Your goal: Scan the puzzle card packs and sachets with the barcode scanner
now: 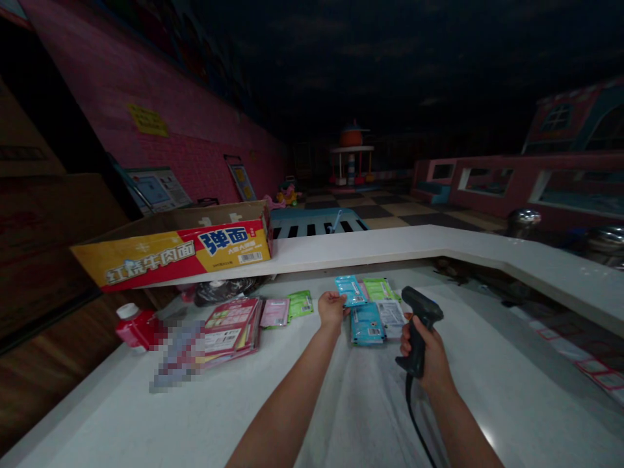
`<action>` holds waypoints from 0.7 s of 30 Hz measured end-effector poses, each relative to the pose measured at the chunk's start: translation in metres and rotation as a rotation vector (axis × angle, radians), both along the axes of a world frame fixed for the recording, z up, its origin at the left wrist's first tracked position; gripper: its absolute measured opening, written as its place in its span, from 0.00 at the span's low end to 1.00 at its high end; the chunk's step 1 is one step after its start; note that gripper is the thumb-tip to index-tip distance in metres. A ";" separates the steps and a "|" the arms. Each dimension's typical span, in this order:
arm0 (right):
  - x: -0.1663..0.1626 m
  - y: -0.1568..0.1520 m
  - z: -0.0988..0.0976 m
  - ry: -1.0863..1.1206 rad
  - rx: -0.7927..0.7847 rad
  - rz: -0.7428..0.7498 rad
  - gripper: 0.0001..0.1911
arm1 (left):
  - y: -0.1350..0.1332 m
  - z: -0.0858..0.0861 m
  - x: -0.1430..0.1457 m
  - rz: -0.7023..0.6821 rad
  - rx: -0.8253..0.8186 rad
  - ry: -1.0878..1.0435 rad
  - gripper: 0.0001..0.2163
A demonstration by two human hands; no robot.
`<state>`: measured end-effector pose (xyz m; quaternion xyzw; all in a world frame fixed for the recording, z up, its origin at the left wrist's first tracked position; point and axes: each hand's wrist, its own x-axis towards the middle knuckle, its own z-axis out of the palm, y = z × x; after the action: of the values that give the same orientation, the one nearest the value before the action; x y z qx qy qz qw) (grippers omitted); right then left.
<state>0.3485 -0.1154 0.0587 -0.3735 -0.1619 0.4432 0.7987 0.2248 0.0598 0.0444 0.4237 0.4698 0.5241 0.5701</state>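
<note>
My right hand is wrapped around the handle of a black barcode scanner, whose cable runs down toward me. The scanner's head is raised above the counter, beside several small packets. My left hand pinches the edge of a light blue packet at the back of this group. Below it lies a darker blue packet with a printed barcode. A silvery white packet and a green packet lie to the right, with a bit of pink showing between them.
Left of my hands are another green packet, a pink packet and a stack of red packages. A red bottle stands farther left. A raised white ledge bounds the counter's back, bearing a red and yellow carton.
</note>
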 end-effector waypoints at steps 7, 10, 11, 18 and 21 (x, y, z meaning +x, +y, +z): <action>-0.004 0.003 0.005 0.003 -0.038 -0.024 0.26 | 0.018 -0.009 0.016 0.027 0.199 0.391 0.07; -0.005 0.003 0.006 0.004 -0.044 -0.025 0.26 | 0.013 -0.010 0.009 -0.021 0.323 0.565 0.08; -0.005 0.003 0.006 0.005 -0.042 -0.023 0.26 | 0.011 -0.010 0.006 -0.030 0.369 0.631 0.09; -0.005 0.002 0.006 -0.002 -0.030 -0.008 0.26 | -0.008 0.001 -0.001 -0.101 0.494 1.040 0.10; -0.006 0.002 0.005 -0.008 -0.040 -0.010 0.26 | -0.010 0.003 0.000 -0.130 0.492 1.096 0.10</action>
<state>0.3429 -0.1135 0.0638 -0.3921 -0.1541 0.4408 0.7926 0.2245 0.0494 0.0475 0.7794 0.5332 0.2868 0.1614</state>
